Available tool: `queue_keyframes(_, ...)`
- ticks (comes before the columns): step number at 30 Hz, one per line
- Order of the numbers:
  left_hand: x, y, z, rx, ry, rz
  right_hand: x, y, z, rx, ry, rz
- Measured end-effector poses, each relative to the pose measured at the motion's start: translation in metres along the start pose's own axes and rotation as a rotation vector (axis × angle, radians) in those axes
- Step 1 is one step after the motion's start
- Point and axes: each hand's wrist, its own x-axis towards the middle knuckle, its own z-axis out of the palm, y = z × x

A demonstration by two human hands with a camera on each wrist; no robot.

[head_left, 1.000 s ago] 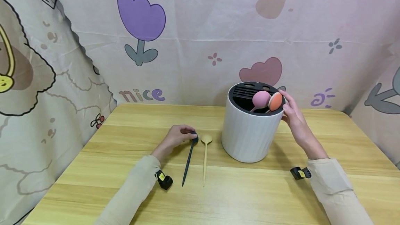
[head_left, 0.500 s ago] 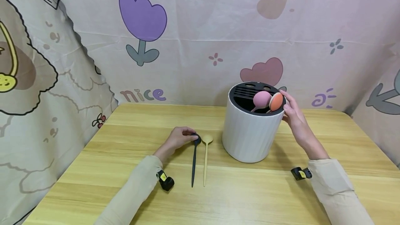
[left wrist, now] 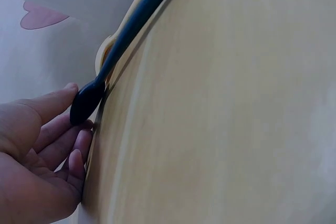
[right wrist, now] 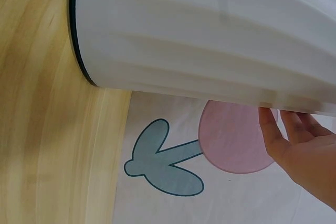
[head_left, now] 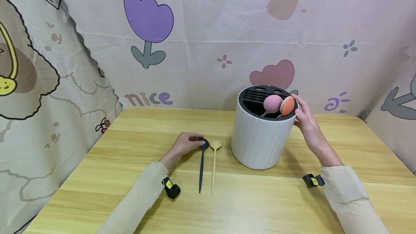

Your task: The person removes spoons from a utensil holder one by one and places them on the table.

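Note:
A black spoon (head_left: pixel 204 145) lies on the wooden table, handle toward the near edge. My left hand (head_left: pixel 185 144) pinches its bowl between thumb and fingers; the left wrist view shows the thumb on the bowl (left wrist: pixel 86 103) and the fingers beneath. Just to its right is a pale yellow spoon (head_left: pixel 215 144), almost parallel. A white ribbed utensil holder (head_left: pixel 261 142) with a black slotted top stands farther right. My right hand (head_left: pixel 308 129) rests its fingertips against the holder's right side near the rim, as the right wrist view also shows.
Out of the holder's large opening stick a pink rounded utensil head (head_left: pixel 272 103) and an orange one with a pale edge (head_left: pixel 287 106). Behind the wooden table (head_left: pixel 260 201) hangs a printed cloth (head_left: pixel 201 17), which also covers the left side.
The black spoon's handle end has swung right, bringing the spoon nearly parallel to the yellow one. My left hand has shifted slightly right with it. My right hand stays at the holder.

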Motion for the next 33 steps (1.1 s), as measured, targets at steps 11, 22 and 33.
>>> queue_keyframes(11,0.0007,-0.0004,-0.0002,0.007,-0.011,0.000,-0.0002,-0.0001,0.0002,-0.001,-0.002,-0.002)
queue_keyframes(22,0.0007,-0.0004,-0.0008,-0.010,-0.025,0.009,0.0002,0.0003,0.0004,0.009,0.006,-0.009)
queue_keyframes(33,0.0002,0.0005,-0.0042,0.006,-0.035,0.000,0.0012,0.0015,0.0009,0.011,0.010,-0.023)
